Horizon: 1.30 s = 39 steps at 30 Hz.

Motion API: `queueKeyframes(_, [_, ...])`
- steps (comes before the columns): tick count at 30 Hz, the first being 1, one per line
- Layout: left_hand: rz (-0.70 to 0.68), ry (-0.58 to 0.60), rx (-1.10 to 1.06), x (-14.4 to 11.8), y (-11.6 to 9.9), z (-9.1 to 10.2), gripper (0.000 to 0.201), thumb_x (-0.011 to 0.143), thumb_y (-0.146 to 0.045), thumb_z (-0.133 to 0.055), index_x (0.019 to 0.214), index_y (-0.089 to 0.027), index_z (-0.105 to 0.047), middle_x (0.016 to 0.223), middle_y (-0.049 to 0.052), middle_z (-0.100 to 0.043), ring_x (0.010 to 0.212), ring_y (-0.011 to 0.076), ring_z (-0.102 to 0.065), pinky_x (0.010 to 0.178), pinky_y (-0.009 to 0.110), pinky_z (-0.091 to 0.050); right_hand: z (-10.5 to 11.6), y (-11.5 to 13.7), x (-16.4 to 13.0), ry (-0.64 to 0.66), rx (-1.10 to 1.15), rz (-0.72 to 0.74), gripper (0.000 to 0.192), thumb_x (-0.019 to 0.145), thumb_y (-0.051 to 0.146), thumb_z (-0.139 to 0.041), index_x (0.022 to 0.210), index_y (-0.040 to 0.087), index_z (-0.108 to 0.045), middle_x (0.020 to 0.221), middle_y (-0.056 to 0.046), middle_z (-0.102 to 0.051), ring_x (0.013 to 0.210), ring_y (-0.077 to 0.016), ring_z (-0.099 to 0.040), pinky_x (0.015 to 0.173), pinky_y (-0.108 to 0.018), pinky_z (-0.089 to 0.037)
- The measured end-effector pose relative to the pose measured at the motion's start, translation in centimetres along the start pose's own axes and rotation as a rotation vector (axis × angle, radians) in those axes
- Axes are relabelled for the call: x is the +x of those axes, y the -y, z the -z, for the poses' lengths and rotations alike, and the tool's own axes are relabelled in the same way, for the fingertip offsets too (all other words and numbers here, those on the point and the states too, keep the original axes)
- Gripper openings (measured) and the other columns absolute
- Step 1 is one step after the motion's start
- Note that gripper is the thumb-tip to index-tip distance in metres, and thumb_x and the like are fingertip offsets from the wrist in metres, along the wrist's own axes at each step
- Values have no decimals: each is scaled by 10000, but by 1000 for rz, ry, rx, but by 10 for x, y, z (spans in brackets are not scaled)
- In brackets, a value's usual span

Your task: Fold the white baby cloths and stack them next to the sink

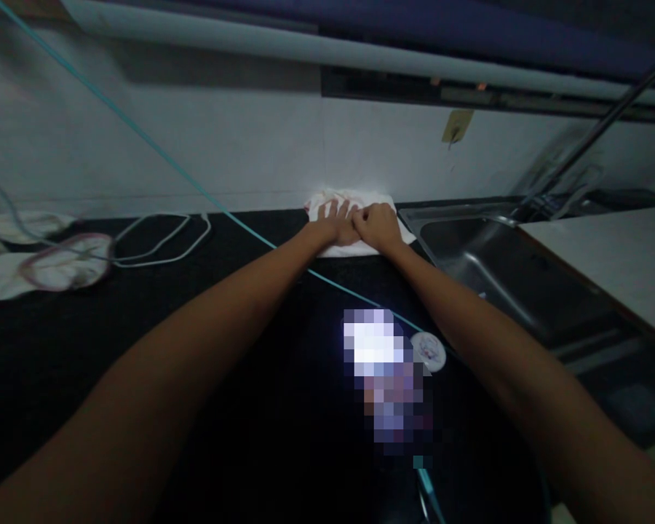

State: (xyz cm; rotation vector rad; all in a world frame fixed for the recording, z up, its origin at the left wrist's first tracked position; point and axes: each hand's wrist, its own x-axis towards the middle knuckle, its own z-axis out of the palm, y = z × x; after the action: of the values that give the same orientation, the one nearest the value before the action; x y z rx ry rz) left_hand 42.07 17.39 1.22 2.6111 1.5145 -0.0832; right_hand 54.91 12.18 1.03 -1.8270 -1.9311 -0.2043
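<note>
A white cloth [354, 249] lies spread on the dark countertop [240, 240], up against the wall. My left hand [338, 223] rests flat on top of the cloth with its fingers spread. Right beside it, touching it, my right hand [379, 225] has its fingers curled down on the cloth and looks closed on its fabric. The curled fingertips are mostly hidden. Both arms reach forward over the dark surface.
Right of the cloth is a steel sink [469, 262] beside a pale board [605, 255]. A teal cord [223, 207] crosses the counter near a round white disc [429, 352] and a blurred bright screen [379, 356]. White cloths [60, 266] and a pale cable [169, 258] lie left.
</note>
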Motion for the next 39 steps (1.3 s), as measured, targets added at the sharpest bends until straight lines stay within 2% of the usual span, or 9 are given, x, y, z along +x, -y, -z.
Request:
queueKeyframes(11, [-23,18,-43,3,5,-3,968,927,-601,-462,1694,-215,-16,1772,75,11,1594,440,117,1296,602,38,9,8,-8,31,-6,-17,583,1098,393,-289,1055,78,-778,1050,-223,-755,960,-303,-675,892,-417,-480])
queueKeyframes(21, [-23,-87,-178,-9,-3,-2,859,937,-522,-510,1665,-139,-260,1752,146,-118,1614,413,18,1298,603,51,13,5,-10,89,66,-9,498,1113,356,-306,1149,132,-750,1182,-173,-755,1085,-259,-682,955,-337,-451])
queueKeyframes(24, [-60,-216,-253,-34,-17,18,697,926,-372,-543,1559,-94,-453,1728,176,-205,1613,398,-49,1300,623,12,29,12,-7,136,172,-52,370,1067,300,-442,1152,129,-759,1217,-178,-755,1127,-254,-683,958,-301,-451])
queueKeyframes(26, [-97,-322,-335,-53,-26,40,541,905,-252,-528,1412,-73,-590,1659,201,-348,1572,357,-224,1310,559,-145,44,24,-2,126,212,-84,351,1047,273,-465,1124,114,-768,1171,-179,-771,1089,-250,-703,905,-281,-471])
queueKeyframes(29, [-135,-460,-517,-86,-29,77,422,866,-153,-487,1246,-90,-660,1386,195,-615,1306,273,-551,1174,425,-427,69,56,3,43,258,-138,504,1075,226,-271,1202,86,-739,1176,-177,-768,1064,-220,-715,835,-259,-494])
queueKeyframes(32, [-138,-527,-730,-132,-18,99,431,794,-117,-479,1197,-120,-634,1093,132,-718,983,209,-666,920,347,-561,83,107,-16,-94,473,-206,573,1070,210,-168,1321,121,-676,1240,-159,-744,1075,-198,-707,837,-258,-513])
queueKeyframes(34, [-127,-530,-854,-173,-4,95,415,752,-136,-486,1146,-140,-617,955,105,-715,812,186,-658,746,312,-558,80,147,-47,-142,708,-246,474,1077,252,-265,1361,180,-636,1264,-148,-727,1084,-217,-701,865,-296,-529])
queueKeyframes(36, [-115,-511,-1011,-218,12,75,368,693,-182,-535,1053,-171,-610,887,78,-704,728,171,-637,663,290,-528,69,188,-87,-143,909,-312,394,1074,260,-327,1340,209,-612,1257,-139,-722,1119,-232,-687,915,-338,-540])
queueKeyframes(39, [-22,-424,-1590,-276,37,29,383,521,-180,-639,902,-193,-604,882,34,-717,766,159,-657,685,247,-510,45,237,-145,-108,1068,-432,287,1042,222,-403,1243,212,-607,1242,-133,-713,1156,-236,-668,987,-369,-531])
